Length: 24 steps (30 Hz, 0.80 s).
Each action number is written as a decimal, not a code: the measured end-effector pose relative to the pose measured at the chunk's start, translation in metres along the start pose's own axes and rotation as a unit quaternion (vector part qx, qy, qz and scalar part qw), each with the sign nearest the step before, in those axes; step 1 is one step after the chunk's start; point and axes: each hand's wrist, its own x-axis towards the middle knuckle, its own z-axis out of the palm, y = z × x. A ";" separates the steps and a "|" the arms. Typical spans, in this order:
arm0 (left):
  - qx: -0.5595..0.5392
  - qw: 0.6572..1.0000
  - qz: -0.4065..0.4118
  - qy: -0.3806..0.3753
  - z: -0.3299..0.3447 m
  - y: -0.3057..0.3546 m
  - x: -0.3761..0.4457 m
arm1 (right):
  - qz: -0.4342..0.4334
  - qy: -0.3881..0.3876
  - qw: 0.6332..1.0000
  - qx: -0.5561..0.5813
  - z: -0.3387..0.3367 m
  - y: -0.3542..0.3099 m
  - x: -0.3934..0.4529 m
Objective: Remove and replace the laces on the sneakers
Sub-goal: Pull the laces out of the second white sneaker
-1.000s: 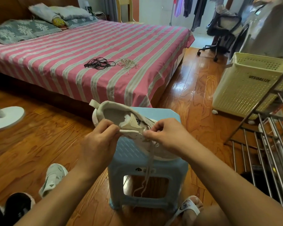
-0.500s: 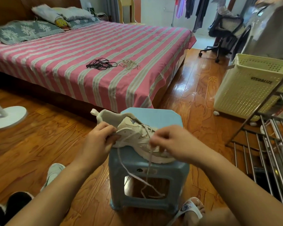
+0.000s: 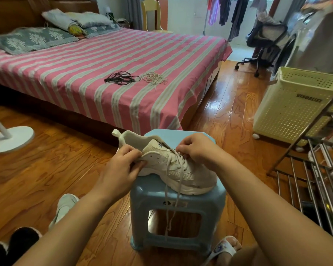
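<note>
Seated low before a pale blue plastic stool (image 3: 178, 198), a person works on a cream-white sneaker (image 3: 173, 166) that rests on the stool's top, toe pointing to about 4 o'clock and heel tab up at 10 o'clock. At the shoe's 9 o'clock side, the left hand (image 3: 121, 169) grips the upper near the collar, fingers curled around its edge. At 1 o'clock of the shoe, the right hand (image 3: 198, 148) pinches the cream lace (image 3: 170, 198) at the eyelets, fingertips drawn narrow together over the tongue. Two loose ends of that lace trail off the shoe's near side and hang down across the stool's front opening toward 6 o'clock.

Well beyond, at 12 o'clock, a bed (image 3: 75, 77) dressed in a pink and grey striped sheet carries two bundles of spare laces lying just beside each other: a black bundle (image 3: 121, 79) to the left and a beige bundle (image 3: 154, 78) to the right. A second pale sneaker (image 3: 65, 208) lies on the wooden floor at 8 o'clock of the stool, partly hidden by the left forearm. A perforated cream laundry basket (image 3: 296, 106) stands at 2 o'clock, a metal rack (image 3: 315, 181) at 3 o'clock, and the white round base of a fan (image 3: 10, 139) at 9 o'clock. A sandalled foot (image 3: 225, 248) shows at the stool's near right corner.
</note>
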 end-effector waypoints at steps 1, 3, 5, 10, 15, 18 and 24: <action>-0.001 1.000 -0.002 0.000 0.000 0.000 0.000 | -0.001 -0.014 1.000 -0.005 -0.003 -0.002 0.000; -0.001 1.000 -0.003 0.001 0.000 0.000 0.001 | 0.004 -0.039 0.999 0.004 -0.007 -0.006 -0.001; 0.003 1.000 -0.001 0.002 0.001 0.000 0.002 | -0.002 -0.053 0.998 -0.016 -0.010 -0.011 -0.004; 0.023 1.000 -0.002 0.004 0.002 0.001 0.004 | -0.038 -0.012 0.984 -0.172 0.005 -0.019 -0.007; 0.034 0.999 0.007 -0.003 -0.001 0.002 0.003 | -0.020 0.032 0.978 -0.207 0.009 -0.020 -0.006; 0.056 0.998 0.005 0.009 -0.004 0.002 0.004 | 0.069 0.041 0.990 -0.120 -0.009 -0.015 -0.007; 0.067 0.998 0.013 -0.005 -0.001 0.011 0.004 | 0.015 0.042 0.981 -0.188 -0.011 0.003 -0.008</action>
